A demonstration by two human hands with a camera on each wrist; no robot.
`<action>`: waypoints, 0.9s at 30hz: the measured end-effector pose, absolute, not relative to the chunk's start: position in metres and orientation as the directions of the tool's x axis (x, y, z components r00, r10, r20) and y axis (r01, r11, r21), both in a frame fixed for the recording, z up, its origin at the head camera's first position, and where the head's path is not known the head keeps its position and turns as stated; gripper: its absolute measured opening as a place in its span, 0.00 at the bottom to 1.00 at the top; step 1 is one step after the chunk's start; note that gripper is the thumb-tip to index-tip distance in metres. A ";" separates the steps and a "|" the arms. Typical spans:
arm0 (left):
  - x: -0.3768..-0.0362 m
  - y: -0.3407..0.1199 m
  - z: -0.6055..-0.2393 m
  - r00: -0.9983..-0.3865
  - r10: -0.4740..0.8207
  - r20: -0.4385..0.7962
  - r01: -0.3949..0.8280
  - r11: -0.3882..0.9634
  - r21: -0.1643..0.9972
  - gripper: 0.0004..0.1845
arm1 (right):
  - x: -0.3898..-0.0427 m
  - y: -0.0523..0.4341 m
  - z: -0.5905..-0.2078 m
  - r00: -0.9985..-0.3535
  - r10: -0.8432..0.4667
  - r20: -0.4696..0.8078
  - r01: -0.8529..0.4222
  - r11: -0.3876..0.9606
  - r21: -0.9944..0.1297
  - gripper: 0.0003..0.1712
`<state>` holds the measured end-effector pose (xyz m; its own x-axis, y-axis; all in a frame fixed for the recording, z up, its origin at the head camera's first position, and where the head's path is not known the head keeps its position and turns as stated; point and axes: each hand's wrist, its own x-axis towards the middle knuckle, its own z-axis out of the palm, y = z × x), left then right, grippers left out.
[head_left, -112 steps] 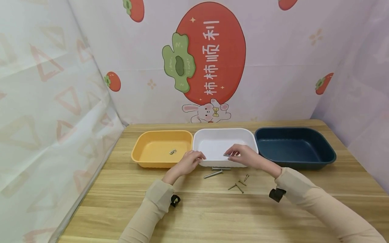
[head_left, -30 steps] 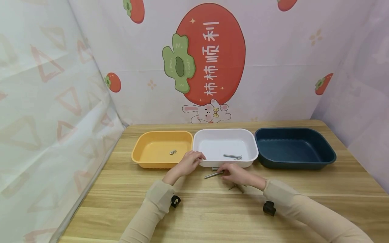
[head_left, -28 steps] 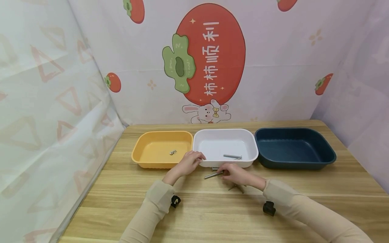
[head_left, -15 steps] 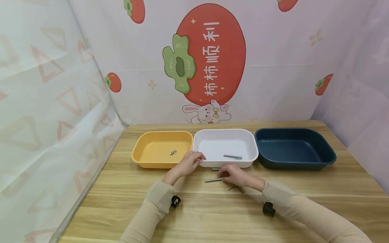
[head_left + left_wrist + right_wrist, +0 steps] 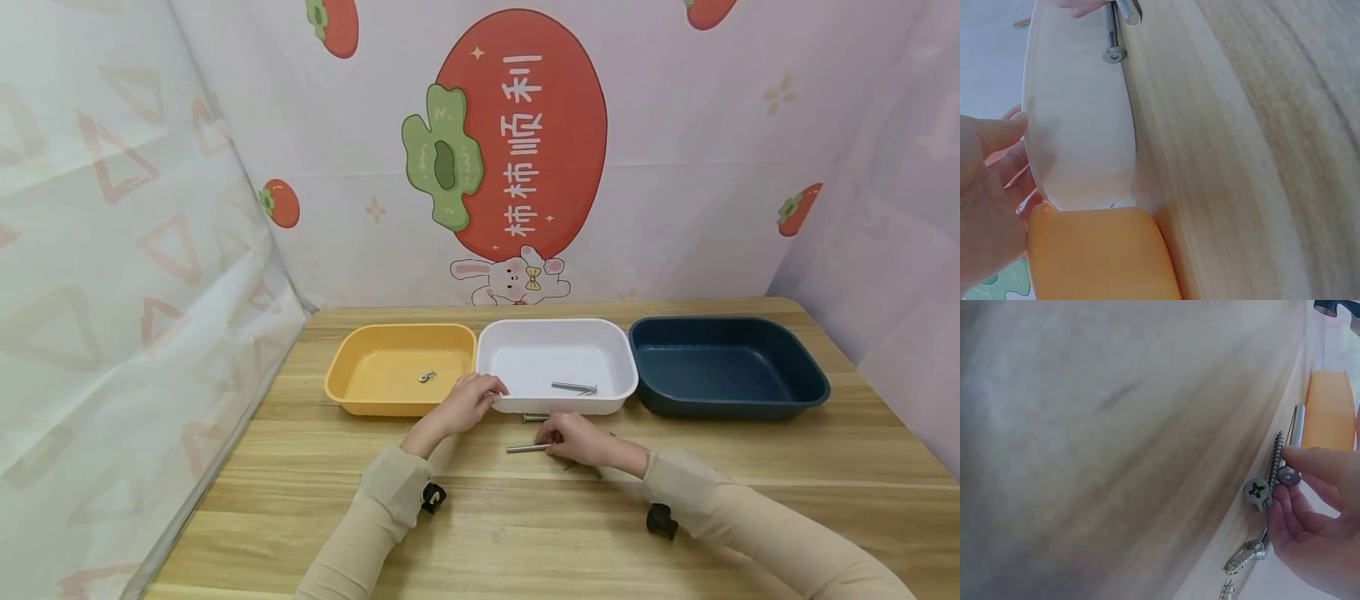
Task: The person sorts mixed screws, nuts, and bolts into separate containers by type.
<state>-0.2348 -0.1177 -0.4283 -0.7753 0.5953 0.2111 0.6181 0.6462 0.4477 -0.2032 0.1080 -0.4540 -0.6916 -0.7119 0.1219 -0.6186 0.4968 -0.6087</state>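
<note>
Bolt [image 5: 527, 448] dragged nearer, right hand [image 5: 577, 438] pinching

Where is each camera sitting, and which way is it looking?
Head: worn on the head, looking forward and down at the wooden table, three trays, both hands and sleeves.
Left wrist: on the left wrist, looking along the white tray wall; left hand fingers on it, orange tray beside.
Right wrist: on the right wrist, looking along the tabletop; right hand fingers pinch a long bolt among screws.
Shared: head and left wrist views both show the white tray; head and right wrist views both show the long bolt.
</note>
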 end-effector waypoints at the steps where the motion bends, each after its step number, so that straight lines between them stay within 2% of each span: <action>1: -0.235 -0.118 -0.428 -0.776 0.595 0.210 0.618 0.647 0.447 0.06 | -0.203 0.108 -0.454 -0.692 -0.711 0.120 -0.619 0.500 -0.605 0.06; 10: -0.235 -0.117 -0.428 -0.776 0.596 0.205 0.615 0.646 0.451 0.06 | -0.202 0.109 -0.455 -0.697 -0.700 0.154 -0.639 0.508 -0.578 0.06; 27: -0.233 -0.116 -0.427 -0.782 0.592 0.196 0.608 0.653 0.452 0.06 | -0.197 0.120 -0.443 -0.701 -0.679 0.217 -0.645 0.473 -0.600 0.07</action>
<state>-0.2327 -0.1163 -0.4267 -0.7818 0.5918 0.1961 0.6077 0.6529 0.4521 -0.1974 0.1199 -0.4435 -0.7009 -0.6794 0.2173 -0.6447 0.4732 -0.6003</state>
